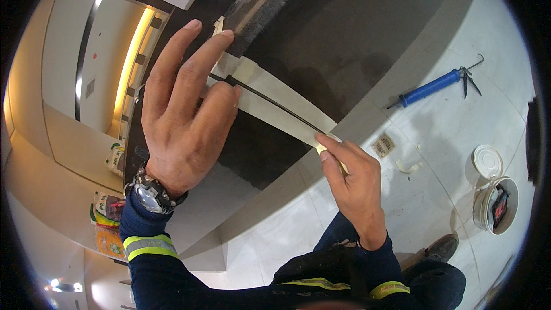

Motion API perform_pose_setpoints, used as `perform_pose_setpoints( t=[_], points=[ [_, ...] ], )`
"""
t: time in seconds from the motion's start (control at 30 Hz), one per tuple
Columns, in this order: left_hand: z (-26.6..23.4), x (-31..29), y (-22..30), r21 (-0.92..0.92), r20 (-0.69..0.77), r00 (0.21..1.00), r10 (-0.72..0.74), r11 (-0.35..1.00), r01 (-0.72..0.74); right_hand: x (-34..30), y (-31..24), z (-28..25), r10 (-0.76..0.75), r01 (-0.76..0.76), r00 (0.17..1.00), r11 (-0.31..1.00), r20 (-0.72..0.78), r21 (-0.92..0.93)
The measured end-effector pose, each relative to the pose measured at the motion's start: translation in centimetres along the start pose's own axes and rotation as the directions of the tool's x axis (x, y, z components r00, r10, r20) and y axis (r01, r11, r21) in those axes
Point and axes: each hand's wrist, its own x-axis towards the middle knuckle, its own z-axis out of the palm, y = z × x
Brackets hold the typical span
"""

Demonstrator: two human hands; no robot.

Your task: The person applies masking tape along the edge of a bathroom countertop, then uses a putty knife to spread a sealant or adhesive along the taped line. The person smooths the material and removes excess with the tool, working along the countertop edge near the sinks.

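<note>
My left hand (186, 112) is over the dark glossy panel at the left end of a thin black line (281, 107). Its fingers are stretched and apart, and the thumb tip lies close to that line. A pale strip like masking tape (287, 87) runs along the line's far side, with another pale band (261, 108) on its near side. At the line's right end, my right hand (356, 186) is closed on a slim cream-coloured piece (322, 150). The fingers hide most of this piece, so its kind cannot be told.
A blue caulking gun (433, 87) lies on the tiled floor (402, 206) at the right. Nearby are a drain cover (383, 145), a pale scrap (408, 167), a round lid (488, 162) and a white bucket (485, 209) with things inside. Printed bags (106, 224) stand at the left.
</note>
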Motion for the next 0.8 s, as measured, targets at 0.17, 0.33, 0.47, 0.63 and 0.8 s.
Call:
perform_pose_setpoints(
  t=[0.17, 0.33, 0.47, 0.63, 0.8],
  points=[
    [-0.08, 0.12, 0.25, 0.011, -0.006, 1.000, -0.001, 1.000, 0.001, 0.11, 0.02, -0.21, -0.009, 0.010, 1.000, 0.999, 0.014, -0.044],
    [-0.32, -0.01, 0.43, -0.021, 0.008, 0.999, -0.039, 0.999, 0.039, 0.11, -0.47, -0.58, 0.029, -0.028, 0.999, 0.999, 0.044, -0.038],
    [-0.29, 0.06, 0.53, -0.030, 0.023, 0.999, -0.042, 0.999, 0.043, 0.07, -0.11, -0.42, -0.014, 0.014, 1.000, 0.999, 0.017, -0.050],
    [-0.12, -0.01, 0.52, -0.044, 0.008, 0.998, -0.057, 0.997, 0.057, 0.08, -0.13, -0.52, -0.006, 0.008, 0.999, 0.998, 0.048, -0.054],
    [-0.28, 0.13, 0.42, -0.055, 0.017, 0.999, -0.044, 0.998, 0.044, 0.04, 0.00, -0.07, -0.023, 0.023, 1.000, 1.000, -0.011, -0.003]
  ],
)
